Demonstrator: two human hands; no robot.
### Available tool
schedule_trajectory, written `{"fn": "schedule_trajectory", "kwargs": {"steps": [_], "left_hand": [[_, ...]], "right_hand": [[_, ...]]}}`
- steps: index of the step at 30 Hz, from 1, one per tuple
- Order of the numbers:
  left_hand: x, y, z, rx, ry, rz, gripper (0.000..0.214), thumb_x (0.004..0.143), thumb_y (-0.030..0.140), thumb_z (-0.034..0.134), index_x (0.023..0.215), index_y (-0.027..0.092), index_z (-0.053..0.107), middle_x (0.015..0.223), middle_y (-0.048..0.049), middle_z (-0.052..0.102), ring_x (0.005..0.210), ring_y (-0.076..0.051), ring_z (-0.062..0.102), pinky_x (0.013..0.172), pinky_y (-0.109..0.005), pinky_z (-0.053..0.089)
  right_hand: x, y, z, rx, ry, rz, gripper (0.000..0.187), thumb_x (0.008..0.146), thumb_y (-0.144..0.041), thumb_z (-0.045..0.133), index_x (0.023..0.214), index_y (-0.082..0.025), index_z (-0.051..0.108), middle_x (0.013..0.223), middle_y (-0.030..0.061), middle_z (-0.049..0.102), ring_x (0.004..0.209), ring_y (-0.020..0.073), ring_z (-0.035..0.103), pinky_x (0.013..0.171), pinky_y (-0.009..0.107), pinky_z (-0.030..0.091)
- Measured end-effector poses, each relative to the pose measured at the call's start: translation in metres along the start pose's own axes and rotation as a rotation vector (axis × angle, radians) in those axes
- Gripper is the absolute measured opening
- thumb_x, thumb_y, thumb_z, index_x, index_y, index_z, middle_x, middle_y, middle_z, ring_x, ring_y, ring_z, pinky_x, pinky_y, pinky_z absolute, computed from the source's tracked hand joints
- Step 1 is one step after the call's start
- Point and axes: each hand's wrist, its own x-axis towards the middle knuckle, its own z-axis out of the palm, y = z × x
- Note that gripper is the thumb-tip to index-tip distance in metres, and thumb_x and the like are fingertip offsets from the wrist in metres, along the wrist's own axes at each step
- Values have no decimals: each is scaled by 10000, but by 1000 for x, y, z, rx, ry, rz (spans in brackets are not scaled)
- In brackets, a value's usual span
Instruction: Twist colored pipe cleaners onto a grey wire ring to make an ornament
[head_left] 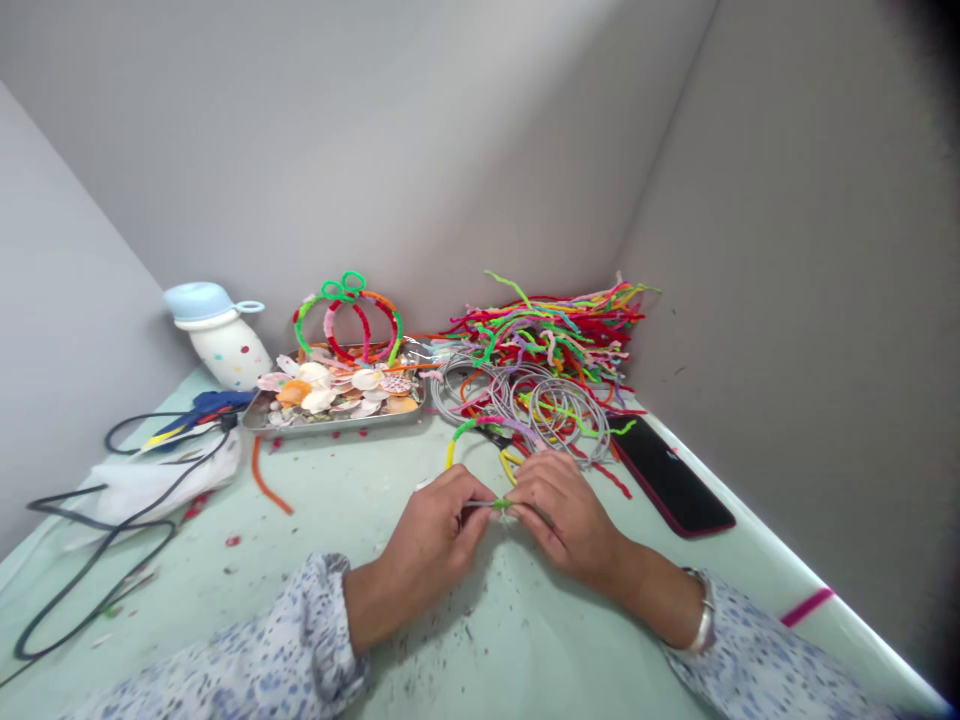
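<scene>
My left hand [442, 530] pinches a thin grey wire between thumb and fingers. A short bit of green pipe cleaner [501, 504] is wound on the wire in the gap between my hands. Close against it, the fingertips of my right hand [566, 515] are closed on the same wire hoop. The hoop's far side arches up beyond my hands, covered in yellow, green, pink and purple fuzzy pipe cleaner [466, 427]. Just past my right hand lie yellow-handled pliers [509, 464], partly hidden.
Coiled grey wire rings [562, 410] lie below a heap of coloured pipe cleaners [555, 325]. A metal tray [337, 425] holds shells, with decorated hoops [364, 320] behind them. A white bottle [225, 345], black cable [90, 530] and phone [671, 475] lie around the sides.
</scene>
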Motion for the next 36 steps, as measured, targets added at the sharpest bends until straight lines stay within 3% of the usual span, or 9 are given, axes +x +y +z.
{"fn": "schedule_trajectory", "kwargs": {"steps": [11,21,32,36], "left_hand": [[3,0,-1,-242,-65,-222,123,808,241,607,775,154,687,700,2,590,630,-119,520,594,-224,392],[2,3,-2,-128,-17,-35,176,880,226,527,794,162,667,730,0,579,698,-126,527,670,-238,386],[0,5,1,-258,-43,-185,225,859,256,509,692,152,618,649,17,502,641,-129,478,634,-245,361],[1,1,4,-281,-8,-213,265,880,307,506,678,157,592,634,23,491,625,-127,461,617,-244,348]], "right_hand": [[-2,0,-2,-13,13,-26,91,912,-204,489,911,-202,580,850,48,614,890,210,551,913,452,403],[-1,-1,-2,-10,6,-17,91,909,-194,491,908,-194,582,854,49,616,888,205,550,914,452,403],[-5,-2,0,-47,40,-113,95,879,-147,524,936,-192,587,869,51,626,937,208,562,906,431,421],[-1,-4,0,-36,39,-64,93,883,-163,534,942,-209,588,866,38,630,928,202,568,911,425,413]]}}
